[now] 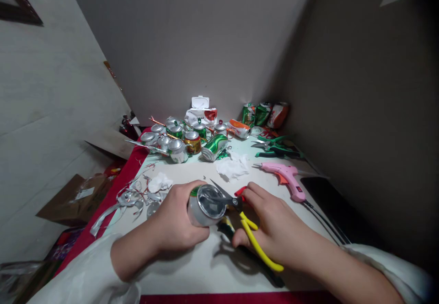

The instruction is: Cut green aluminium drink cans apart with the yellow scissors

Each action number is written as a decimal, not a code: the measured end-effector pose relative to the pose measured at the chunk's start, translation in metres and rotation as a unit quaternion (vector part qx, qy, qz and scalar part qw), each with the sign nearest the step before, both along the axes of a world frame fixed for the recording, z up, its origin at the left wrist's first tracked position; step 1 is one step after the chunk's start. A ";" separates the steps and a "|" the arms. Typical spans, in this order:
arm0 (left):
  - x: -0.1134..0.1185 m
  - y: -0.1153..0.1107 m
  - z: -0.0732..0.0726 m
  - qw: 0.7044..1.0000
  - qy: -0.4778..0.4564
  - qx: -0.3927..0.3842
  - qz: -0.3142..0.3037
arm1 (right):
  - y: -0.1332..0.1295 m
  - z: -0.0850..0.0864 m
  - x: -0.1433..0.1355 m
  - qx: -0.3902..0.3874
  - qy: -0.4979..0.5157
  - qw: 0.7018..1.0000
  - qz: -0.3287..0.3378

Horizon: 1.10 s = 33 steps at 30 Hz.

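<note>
My left hand is wrapped round a silver drink can with a bit of green on its side. The can is tilted so that its round end faces me. In my right hand is a pair of scissors with dark blades and red and yellow handles. The blades stand apart, one lying across the can's end; whether its tip is inside cannot be made out. Below my right hand, a black-handled tool lies on the white tabletop, partly hidden.
Several cut cans stand at the back left, beside a green can on its side. Crushed cans line the wall. To the right are a pink glue gun and green-handled cutters. Metal scraps and tissue lie about.
</note>
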<state>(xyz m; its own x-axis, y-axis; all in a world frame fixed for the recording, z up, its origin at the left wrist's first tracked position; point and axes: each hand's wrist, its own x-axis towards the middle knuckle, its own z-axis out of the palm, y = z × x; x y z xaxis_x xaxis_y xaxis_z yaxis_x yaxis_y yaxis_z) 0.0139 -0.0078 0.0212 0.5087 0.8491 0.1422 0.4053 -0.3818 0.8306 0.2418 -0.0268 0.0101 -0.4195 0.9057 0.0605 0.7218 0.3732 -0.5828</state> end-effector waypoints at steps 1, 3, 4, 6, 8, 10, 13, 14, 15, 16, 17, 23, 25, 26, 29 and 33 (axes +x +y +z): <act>0.001 0.000 -0.001 1.000 0.005 0.010 0.004 | -0.001 -0.001 -0.001 0.011 -0.006 1.000 -0.004; 0.001 -0.001 -0.002 0.999 0.016 0.028 0.013 | -0.001 -0.004 -0.002 0.026 -0.019 0.999 -0.012; 0.002 -0.002 -0.003 0.999 0.020 0.036 0.017 | -0.001 -0.006 -0.002 0.030 -0.026 0.999 -0.015; 0.001 -0.003 -0.005 0.999 0.023 0.045 0.019 | -0.001 -0.009 -0.002 0.036 -0.034 0.999 -0.020; 0.001 -0.003 -0.004 0.998 0.026 0.047 0.018 | 0.000 -0.011 -0.002 0.034 -0.025 0.999 -0.021; 0.001 -0.004 -0.003 0.998 0.029 0.050 0.021 | 0.001 -0.012 -0.002 -0.010 0.020 1.000 -0.015; 0.001 -0.004 -0.001 0.996 0.032 0.065 0.042 | 0.001 -0.005 0.001 -0.130 0.147 0.980 0.008; 0.001 -0.004 0.000 0.996 0.034 0.070 0.051 | 0.001 -0.001 0.003 -0.161 0.185 0.969 0.018; 0.000 -0.004 0.000 0.995 0.037 0.074 0.059 | 0.000 0.003 0.006 -0.181 0.211 0.960 0.031; -0.001 -0.004 -0.001 0.994 0.041 0.077 0.067 | 0.000 0.008 0.009 -0.196 0.221 0.954 0.046; -0.001 -0.004 -0.002 0.993 0.047 0.080 0.076 | -0.001 0.012 0.012 -0.214 0.217 0.950 0.066; -0.003 -0.001 -0.008 0.981 0.098 0.115 0.124 | -0.003 0.015 0.023 -0.357 0.188 0.907 0.117; -0.003 -0.001 -0.009 0.977 0.118 0.124 0.126 | -0.002 0.013 0.023 -0.368 0.201 0.899 0.126; -0.002 -0.001 -0.009 0.975 0.126 0.128 0.127 | -0.001 0.013 0.023 -0.367 0.200 0.899 0.131; -0.002 -0.001 -0.010 0.970 0.137 0.152 0.131 | 0.000 0.016 0.023 -0.363 0.180 0.905 0.131; -0.003 -0.004 -0.011 0.964 0.140 0.185 0.132 | 0.001 0.019 0.021 -0.357 0.176 0.909 0.126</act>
